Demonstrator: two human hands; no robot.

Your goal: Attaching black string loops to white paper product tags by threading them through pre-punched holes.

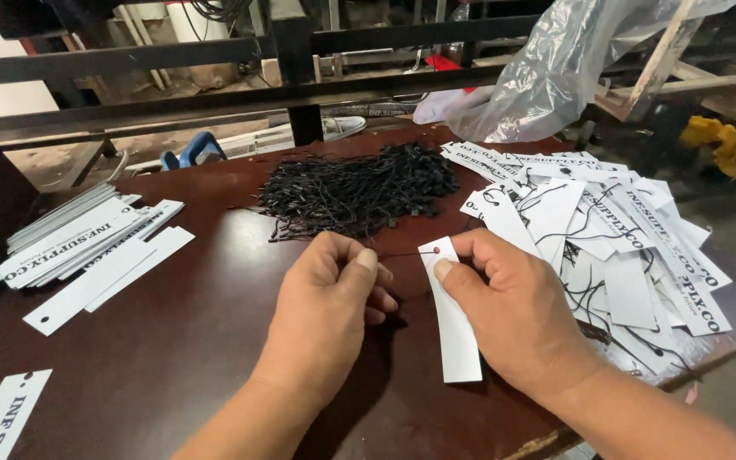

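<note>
My right hand (513, 311) holds a long white paper tag (453, 328) upright by its top end, thumb just below the small punched hole. My left hand (330, 307) pinches a thin black string (402, 253) whose end runs to the tag's hole. Both hands hover over the dark brown table (198, 341). Behind them lies a heap of black string loops (355, 192). To the right spreads a pile of white tags with strings attached (623, 247).
A stack of white printed tags without strings (87, 247) lies at the left, and one more tag (2, 417) sits at the near left corner. A clear plastic bag (555, 60) hangs at the back right. Dark metal rails (215, 55) run behind the table.
</note>
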